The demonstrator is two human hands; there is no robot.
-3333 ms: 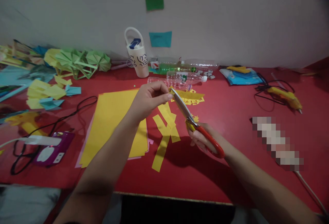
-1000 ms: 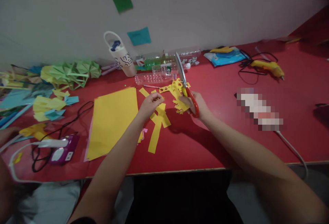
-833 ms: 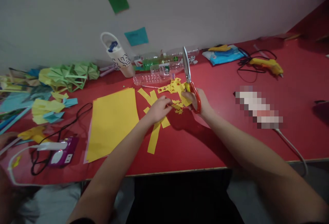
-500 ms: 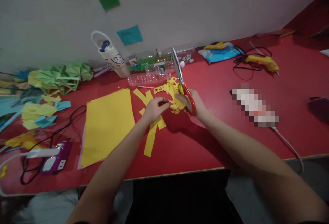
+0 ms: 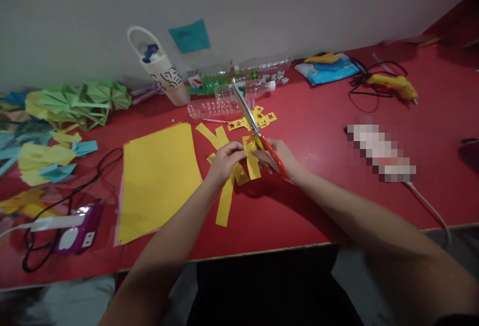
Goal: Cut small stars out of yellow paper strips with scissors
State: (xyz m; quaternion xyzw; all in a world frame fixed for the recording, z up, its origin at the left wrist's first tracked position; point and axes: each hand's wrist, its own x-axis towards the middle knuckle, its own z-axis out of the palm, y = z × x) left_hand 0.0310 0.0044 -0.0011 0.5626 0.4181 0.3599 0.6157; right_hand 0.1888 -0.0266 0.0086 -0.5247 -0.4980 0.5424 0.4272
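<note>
My right hand (image 5: 287,160) is closed on red-handled scissors (image 5: 244,107), whose blades point up and to the left, away from me. Left of it, my left hand (image 5: 226,160) pinches the edge of a short yellow paper strip (image 5: 253,167) with a star-shaped hole near its top. The right fingertips are close to this strip; whether they touch it I cannot tell. Behind the scissors lie yellow paper scraps with star cutouts (image 5: 268,118). Plain yellow strips (image 5: 224,205) are spread under and beside my left hand.
A stack of yellow sheets (image 5: 159,181) lies left of my hands. Plastic bottles (image 5: 209,108) and a white tumbler (image 5: 168,79) stand or lie along the wall. Yellow glue gun (image 5: 392,86) and blurred-out white object (image 5: 379,152) are at right. Purple power socket (image 5: 80,231) and folded paper (image 5: 80,101) are at left.
The scraps that were between my hands now lie on the table behind, and a strip with a star hole is at my left fingers. The scissors tilt further left. The view has shifted slightly.
</note>
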